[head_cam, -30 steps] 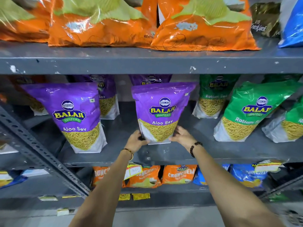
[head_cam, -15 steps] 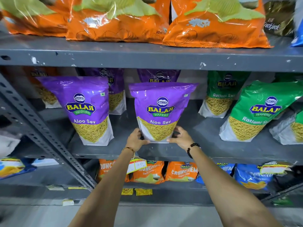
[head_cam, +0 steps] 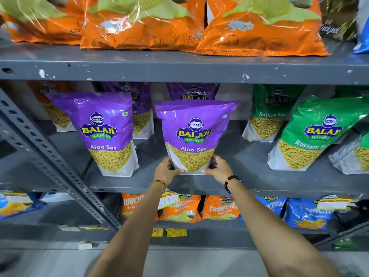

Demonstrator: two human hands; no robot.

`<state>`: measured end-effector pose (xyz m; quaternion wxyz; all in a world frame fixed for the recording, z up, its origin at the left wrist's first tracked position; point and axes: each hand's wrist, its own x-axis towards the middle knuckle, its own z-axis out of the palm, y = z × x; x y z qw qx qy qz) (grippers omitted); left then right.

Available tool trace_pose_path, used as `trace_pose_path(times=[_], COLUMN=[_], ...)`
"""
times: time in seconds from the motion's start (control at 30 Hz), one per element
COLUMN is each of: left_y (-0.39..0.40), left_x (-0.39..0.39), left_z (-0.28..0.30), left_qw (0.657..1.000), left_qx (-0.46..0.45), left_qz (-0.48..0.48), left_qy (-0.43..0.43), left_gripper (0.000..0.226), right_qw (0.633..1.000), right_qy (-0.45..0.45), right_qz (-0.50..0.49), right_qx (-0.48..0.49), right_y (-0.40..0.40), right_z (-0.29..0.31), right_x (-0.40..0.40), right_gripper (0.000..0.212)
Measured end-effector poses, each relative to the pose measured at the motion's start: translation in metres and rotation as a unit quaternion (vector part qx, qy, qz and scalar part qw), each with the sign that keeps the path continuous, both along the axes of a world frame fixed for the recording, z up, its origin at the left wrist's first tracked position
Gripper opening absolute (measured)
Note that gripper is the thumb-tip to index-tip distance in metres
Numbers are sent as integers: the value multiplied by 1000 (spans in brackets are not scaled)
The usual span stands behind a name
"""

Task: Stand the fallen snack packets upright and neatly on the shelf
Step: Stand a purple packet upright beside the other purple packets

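A purple Aloo Sev packet (head_cam: 194,134) stands upright near the front of the grey middle shelf (head_cam: 249,182). My left hand (head_cam: 164,171) grips its lower left corner and my right hand (head_cam: 218,168) grips its lower right corner. A second purple Aloo Sev packet (head_cam: 105,130) stands upright to the left. Two more purple packets stand behind, partly hidden. On the right, a green Ratlami Sev packet (head_cam: 311,134) leans to the right, and another green packet (head_cam: 268,112) stands behind it.
A perforated grey brace (head_cam: 50,162) slants across the left. Large orange packets (head_cam: 139,23) lie on the shelf above. Orange and blue Crunchem packets (head_cam: 219,206) fill the shelf below, with a yellow price tag (head_cam: 168,199) hanging at the edge.
The held purple packet has been set more squarely upright, both hands sliding to its bottom corners. The camera has shifted slightly to the left and downward.
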<state>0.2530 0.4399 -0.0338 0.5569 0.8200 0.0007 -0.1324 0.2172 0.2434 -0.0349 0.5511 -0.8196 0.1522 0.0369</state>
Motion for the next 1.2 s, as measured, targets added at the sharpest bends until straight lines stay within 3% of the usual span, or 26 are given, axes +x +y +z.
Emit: trace_pose_path(times=[0.5,1.2], left_y=[0,4], left_x=[-3,-7], left_z=[3,7], left_qw=[1000,999], left_qx=[21,34], left_qz=[2,0], left_qy=[8,0], left_gripper=[54,56], right_qw=[999,1000], right_qy=[-18,2], right_qz=[-26,-23], right_qx=[-16,-18], right_y=[4,7], right_z=[3,10], right_x=[-6,-10], right_gripper=[60,62])
